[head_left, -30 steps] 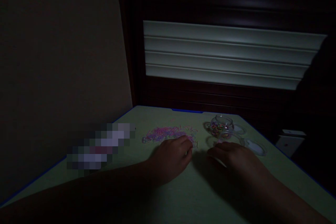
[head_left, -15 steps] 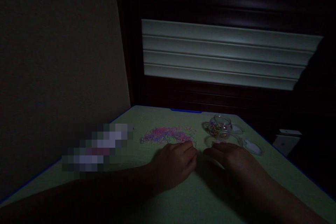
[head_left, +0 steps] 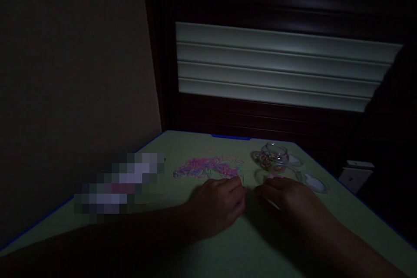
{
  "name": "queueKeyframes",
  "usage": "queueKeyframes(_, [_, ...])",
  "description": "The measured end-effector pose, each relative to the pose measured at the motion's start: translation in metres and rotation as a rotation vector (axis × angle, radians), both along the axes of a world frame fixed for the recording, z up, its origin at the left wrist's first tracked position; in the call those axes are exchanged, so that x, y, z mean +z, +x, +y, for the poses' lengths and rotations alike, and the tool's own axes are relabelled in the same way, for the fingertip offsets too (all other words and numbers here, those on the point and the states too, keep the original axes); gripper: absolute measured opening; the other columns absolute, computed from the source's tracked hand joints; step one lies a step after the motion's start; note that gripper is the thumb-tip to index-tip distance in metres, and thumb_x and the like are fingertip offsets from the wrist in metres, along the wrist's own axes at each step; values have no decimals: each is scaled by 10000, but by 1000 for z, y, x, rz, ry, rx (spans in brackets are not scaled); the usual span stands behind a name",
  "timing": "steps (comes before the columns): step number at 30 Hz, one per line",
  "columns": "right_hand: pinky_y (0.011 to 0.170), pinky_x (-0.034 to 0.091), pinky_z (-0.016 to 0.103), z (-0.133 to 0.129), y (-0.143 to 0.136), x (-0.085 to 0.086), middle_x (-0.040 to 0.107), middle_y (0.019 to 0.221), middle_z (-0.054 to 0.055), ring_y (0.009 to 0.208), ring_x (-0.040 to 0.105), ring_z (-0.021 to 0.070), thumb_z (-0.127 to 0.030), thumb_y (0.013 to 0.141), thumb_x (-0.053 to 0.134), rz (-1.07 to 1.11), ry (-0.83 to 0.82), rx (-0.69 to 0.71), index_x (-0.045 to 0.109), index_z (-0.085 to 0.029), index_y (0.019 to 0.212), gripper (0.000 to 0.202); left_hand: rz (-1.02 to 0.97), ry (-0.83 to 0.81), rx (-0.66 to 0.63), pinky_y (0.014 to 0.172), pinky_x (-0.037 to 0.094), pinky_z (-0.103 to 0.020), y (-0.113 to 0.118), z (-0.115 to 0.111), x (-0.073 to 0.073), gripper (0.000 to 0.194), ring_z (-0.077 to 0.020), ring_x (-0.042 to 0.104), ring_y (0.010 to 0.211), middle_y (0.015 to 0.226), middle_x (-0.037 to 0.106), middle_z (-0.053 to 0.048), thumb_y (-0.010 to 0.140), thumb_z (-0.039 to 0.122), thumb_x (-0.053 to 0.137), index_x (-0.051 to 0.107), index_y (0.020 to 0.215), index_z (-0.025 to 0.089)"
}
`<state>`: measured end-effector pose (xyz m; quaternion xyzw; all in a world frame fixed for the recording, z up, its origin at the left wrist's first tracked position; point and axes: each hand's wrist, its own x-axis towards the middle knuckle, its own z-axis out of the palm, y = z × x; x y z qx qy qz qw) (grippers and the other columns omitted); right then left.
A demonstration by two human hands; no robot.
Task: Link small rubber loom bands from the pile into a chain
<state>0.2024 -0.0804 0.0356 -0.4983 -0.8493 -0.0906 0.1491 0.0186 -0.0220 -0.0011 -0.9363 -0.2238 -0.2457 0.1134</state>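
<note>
My left hand (head_left: 218, 206) rests on the table with its fingers curled together, just in front of a loose pile of pink and purple elastic bands (head_left: 208, 167). Whatever its fingertips may hold is hidden or too small to see. A small gap to the right, my right hand (head_left: 286, 200) has its fingers bent and pressed together, pointing towards the left one. Its thumb side is in deep shadow, so any thing in the pinch does not show. Just beyond the right hand stands a clear open jar (head_left: 273, 156) with many-coloured bands inside.
Beside the jar lie a clear round lid-like piece (head_left: 314, 182) and other transparent pieces. A pixelated item (head_left: 120, 184) lies along the left side. The pale green table (head_left: 182, 139) has a blue edge. A white box (head_left: 356, 176) stands beyond its right side. The light is dim.
Both hands stay almost in place, with only a slight shift of the fingers. The band pile and jar look the same.
</note>
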Motion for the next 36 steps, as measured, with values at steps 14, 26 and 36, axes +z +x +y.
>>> queueKeyframes(14, [593,333,230,-3,0,1,560,680,5,643,518,124,-47,761,458,37,11,-14,582,-184,727,188,4,-7,-20,562,389,-241,-1,-2,4,169,-113,490,644,776,523,-16,868,201,365,527,835,167])
queueKeyframes(26, [612,352,252,-4,0,4,573,699,19,663,530,139,-83,799,443,24,50,-51,588,-184,744,185,-25,32,-29,541,382,-249,-1,-2,3,175,-113,486,619,741,523,-13,871,201,364,531,828,166])
queueKeyframes(36, [596,347,300,-8,10,15,605,747,42,667,545,192,-145,792,480,-153,279,-306,586,-193,780,117,-41,17,-22,545,379,-248,-1,-1,2,192,-110,487,616,740,530,-12,871,209,360,543,827,170])
